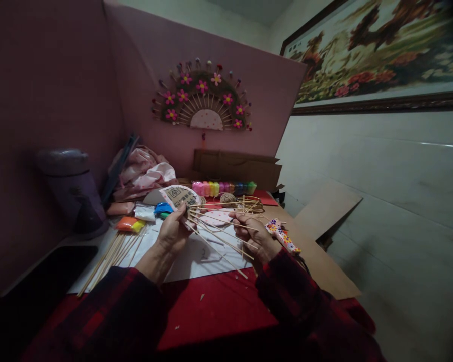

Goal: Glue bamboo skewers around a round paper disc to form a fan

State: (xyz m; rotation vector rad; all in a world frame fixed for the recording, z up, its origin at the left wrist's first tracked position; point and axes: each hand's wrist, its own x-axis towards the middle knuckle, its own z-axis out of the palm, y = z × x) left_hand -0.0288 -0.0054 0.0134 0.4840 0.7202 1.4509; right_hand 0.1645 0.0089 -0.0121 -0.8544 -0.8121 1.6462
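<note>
My left hand (172,232) grips a half-round cardboard piece (178,196) with printed characters and a pink-dotted edge. Several thin wooden sticks (219,240) fan out from that piece toward the right. Around the far ends of some sticks, the fingers of my right hand (259,238) are closed, pinching a stick. Behind the sticks lies a pink-dotted fabric-covered piece (218,217). Just right of my right hand rests a flower-patterned glue gun (282,236), partly hidden by the sleeve.
Loose sticks (111,256) lie at the left on white paper (191,266). Clay packets (130,224), a purple flask (73,196), dotted cloth (147,171), a row of coloured clay (224,188) and twine (227,198) stand behind. A finished fan (206,119) hangs on the pink board. Cardboard (324,266) lies right.
</note>
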